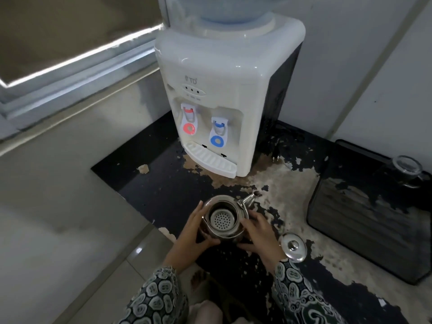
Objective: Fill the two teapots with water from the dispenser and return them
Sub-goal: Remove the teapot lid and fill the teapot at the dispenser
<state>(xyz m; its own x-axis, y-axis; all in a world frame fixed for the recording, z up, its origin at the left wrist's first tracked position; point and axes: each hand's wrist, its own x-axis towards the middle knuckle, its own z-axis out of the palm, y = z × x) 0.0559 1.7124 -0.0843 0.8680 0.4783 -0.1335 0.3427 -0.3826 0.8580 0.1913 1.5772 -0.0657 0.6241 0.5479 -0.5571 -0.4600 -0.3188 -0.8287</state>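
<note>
On the peeling black tabletop point(163, 183), both hands' fingers point(198, 220) grasp the lidless teapot point(223, 217); carried crooked, its loose strainer could shift under the dispenser point(222, 101).

- I see my left hand point(196, 232) and right hand point(259, 237) bare, no gloves.
- My left sleeve point(154, 298) is dark cloth printed with pale, rounded, swirl-like motifs.
- My right sleeve point(297, 295) carries the same print, reaching the wrist.
</note>
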